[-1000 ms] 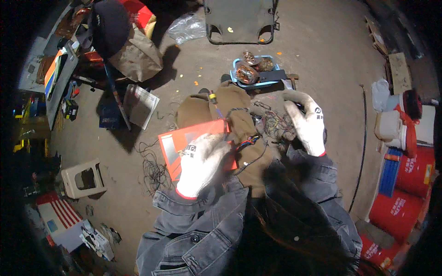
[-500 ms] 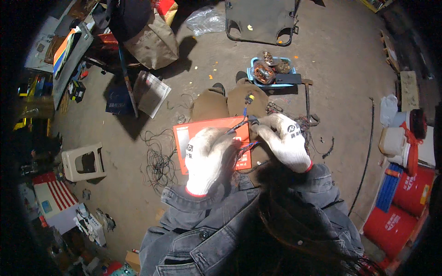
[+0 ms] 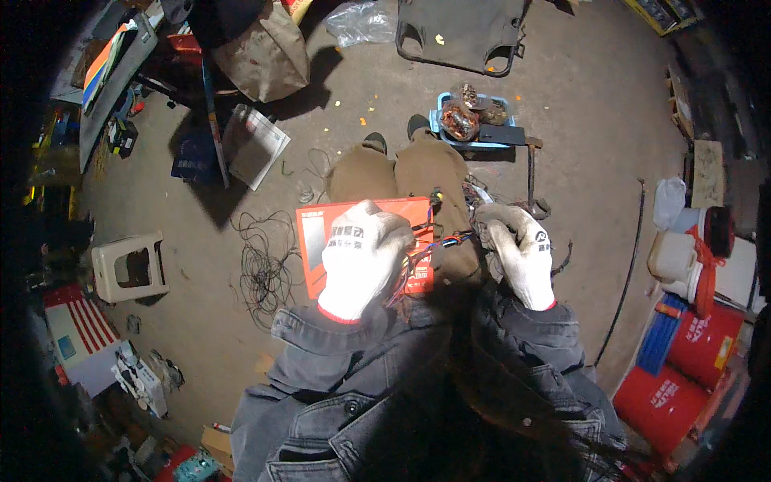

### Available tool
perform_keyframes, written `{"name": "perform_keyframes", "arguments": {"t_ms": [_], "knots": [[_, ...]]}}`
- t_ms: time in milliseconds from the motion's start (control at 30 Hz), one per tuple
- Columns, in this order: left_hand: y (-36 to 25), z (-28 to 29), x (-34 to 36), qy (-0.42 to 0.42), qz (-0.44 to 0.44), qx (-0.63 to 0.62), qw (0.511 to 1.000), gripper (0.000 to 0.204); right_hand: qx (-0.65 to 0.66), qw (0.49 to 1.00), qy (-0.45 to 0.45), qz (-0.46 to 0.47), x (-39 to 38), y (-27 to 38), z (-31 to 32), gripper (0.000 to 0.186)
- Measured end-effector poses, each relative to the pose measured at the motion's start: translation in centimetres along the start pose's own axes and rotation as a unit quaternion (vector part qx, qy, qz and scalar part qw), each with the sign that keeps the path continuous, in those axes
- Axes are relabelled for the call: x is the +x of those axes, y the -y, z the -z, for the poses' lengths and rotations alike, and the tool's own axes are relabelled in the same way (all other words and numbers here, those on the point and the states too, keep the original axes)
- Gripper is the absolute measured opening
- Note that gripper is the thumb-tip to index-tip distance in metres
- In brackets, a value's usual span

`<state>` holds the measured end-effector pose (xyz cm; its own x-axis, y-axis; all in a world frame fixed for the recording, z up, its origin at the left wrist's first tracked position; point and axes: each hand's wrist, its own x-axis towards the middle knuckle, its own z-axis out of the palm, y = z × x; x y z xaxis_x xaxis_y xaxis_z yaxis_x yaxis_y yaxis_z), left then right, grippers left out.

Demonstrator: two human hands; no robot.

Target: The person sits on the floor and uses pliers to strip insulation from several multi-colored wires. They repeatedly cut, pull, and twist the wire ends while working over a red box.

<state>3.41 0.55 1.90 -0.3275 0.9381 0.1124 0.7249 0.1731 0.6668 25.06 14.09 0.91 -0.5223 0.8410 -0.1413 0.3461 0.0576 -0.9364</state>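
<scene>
Both my hands wear white knit gloves with darkened fingers. My left hand (image 3: 363, 255) is closed on a bundle of coloured wires (image 3: 454, 238) above the red box lying across my lap. Loose wire ends hang below its fingers. My right hand (image 3: 514, 249) is closed at the other end of the bundle, past the box's right edge; its fingertips partly hide what they grip. The red box (image 3: 314, 249) has white print and a grey panel. A small connector with a yellow part (image 3: 436, 195) shows at the box's upper right corner.
Tangled black wire (image 3: 269, 269) lies on the floor left of me. Ahead, a blue tray (image 3: 441, 120) holds filled bags, with a hammer (image 3: 531, 173) beside it. A beige stool (image 3: 128, 267) stands left; red drums (image 3: 660, 408) stand right.
My hands have moved apart, the right one going right, and the wires now stretch between them. The yellow-tipped connector has dropped toward the box. The view has shifted slightly.
</scene>
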Motion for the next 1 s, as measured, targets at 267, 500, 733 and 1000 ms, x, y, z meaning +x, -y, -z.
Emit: {"name": "perform_keyframes", "arguments": {"t_ms": [267, 500, 733, 1000], "knots": [[2.3, -2.1, 0.4, 0.026, 0.062, 0.009, 0.998, 0.01, -0.075, 0.992, 0.092, 0.044, 0.7, 0.7, -1.2, 0.035], [2.4, -2.3, 0.3, 0.009, 0.067, 0.024, 0.997, 0.015, -0.067, 0.958, 0.183, 0.211, 2.1, -1.0, -2.9, 0.029], [2.5, -1.5, 0.7, 0.056, 0.063, 0.019, 0.996, 0.026, 0.155, 0.987, -0.015, -0.036, 2.6, -4.4, 0.3, 0.027], [2.9, -2.0, 0.1, -0.012, -0.04, 0.09, 0.995, 0.02, 0.235, 0.968, -0.004, -0.088, 2.7, -6.8, 1.1, 0.035]]}}
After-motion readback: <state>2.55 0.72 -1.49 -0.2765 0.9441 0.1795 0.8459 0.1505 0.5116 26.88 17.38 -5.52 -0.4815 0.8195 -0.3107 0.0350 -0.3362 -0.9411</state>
